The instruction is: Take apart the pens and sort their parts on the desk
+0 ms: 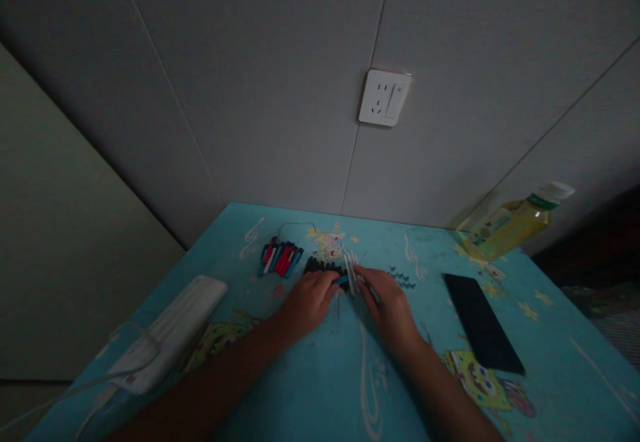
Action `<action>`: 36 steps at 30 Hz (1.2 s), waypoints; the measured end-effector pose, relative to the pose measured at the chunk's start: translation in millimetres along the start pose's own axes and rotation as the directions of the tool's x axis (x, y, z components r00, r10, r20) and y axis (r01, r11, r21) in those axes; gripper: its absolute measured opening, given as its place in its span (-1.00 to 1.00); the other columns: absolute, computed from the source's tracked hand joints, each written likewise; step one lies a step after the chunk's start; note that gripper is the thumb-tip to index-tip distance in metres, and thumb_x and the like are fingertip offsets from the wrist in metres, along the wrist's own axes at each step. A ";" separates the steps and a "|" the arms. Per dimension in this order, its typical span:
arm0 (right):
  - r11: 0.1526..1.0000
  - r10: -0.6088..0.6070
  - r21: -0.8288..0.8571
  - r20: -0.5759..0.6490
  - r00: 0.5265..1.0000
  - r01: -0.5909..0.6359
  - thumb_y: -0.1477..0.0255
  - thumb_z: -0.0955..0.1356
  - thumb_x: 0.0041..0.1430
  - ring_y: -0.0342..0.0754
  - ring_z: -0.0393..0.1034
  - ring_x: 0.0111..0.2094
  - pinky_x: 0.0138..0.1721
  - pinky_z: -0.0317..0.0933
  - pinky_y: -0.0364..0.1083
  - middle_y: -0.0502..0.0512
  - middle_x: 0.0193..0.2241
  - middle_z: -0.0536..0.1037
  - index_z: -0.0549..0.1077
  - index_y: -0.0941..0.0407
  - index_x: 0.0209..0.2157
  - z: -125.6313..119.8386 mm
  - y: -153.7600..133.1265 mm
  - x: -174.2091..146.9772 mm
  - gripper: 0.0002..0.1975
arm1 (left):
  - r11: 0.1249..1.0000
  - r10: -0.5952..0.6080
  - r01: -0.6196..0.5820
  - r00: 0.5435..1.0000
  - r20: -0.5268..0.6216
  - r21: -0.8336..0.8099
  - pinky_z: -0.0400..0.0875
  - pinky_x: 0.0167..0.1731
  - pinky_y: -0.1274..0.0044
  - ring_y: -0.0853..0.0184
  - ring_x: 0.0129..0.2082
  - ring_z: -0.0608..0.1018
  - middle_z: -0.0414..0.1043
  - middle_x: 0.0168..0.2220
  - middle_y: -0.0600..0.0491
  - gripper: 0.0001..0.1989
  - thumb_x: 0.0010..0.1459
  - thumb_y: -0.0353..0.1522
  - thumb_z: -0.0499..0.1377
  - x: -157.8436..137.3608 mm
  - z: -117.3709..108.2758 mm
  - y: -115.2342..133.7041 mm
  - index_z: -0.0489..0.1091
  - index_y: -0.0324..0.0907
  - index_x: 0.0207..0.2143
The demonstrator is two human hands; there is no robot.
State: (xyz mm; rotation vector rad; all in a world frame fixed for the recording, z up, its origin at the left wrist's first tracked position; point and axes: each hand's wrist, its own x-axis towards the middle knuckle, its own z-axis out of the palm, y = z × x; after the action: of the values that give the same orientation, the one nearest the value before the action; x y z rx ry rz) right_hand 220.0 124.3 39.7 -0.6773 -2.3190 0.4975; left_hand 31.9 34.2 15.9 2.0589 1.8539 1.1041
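Note:
My left hand [311,301] is closed in a pinch on a small blue stick-like piece [341,280]. Just beyond its fingers lies a row of short black pieces [320,265]. My right hand [389,302] is closed with its fingertips at a group of thin, pale, silvery rods [349,270]; one slim dark rod seems to run under its fingers. Both hands are close together over the tabletop. Left of the black row sits a bundle of red, blue and white sticks [281,257]. Several small dark blue curved bits [403,277] lie right of my right hand.
A blue cartoon-patterned cover [320,389] spreads over the table. A white power strip [173,335] with cables lies at left. A flat black rectangular object [483,322] and a tilted-looking yellow pump bottle [510,225] are at right. The wall behind carries a socket [385,98].

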 end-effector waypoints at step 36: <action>0.814 0.187 -0.549 -0.059 0.981 -0.188 0.46 0.27 0.30 0.07 0.34 -0.21 -0.18 0.12 0.00 0.21 -0.29 0.52 0.50 0.14 -0.34 12.4 10.3 10.8 -0.81 | 0.995 -0.090 0.100 0.964 -0.250 0.028 0.38 -0.08 0.40 0.25 -0.15 0.50 0.45 -0.16 -0.04 -0.79 0.34 -0.33 -0.04 8.5 -13.2 -16.9 0.29 -0.15 -0.04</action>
State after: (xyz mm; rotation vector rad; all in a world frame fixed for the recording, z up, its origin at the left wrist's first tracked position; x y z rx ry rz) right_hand 207.9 136.8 30.9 -1.1870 -2.4128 -0.1169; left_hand 10.1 41.0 19.2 1.9029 2.0807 1.3634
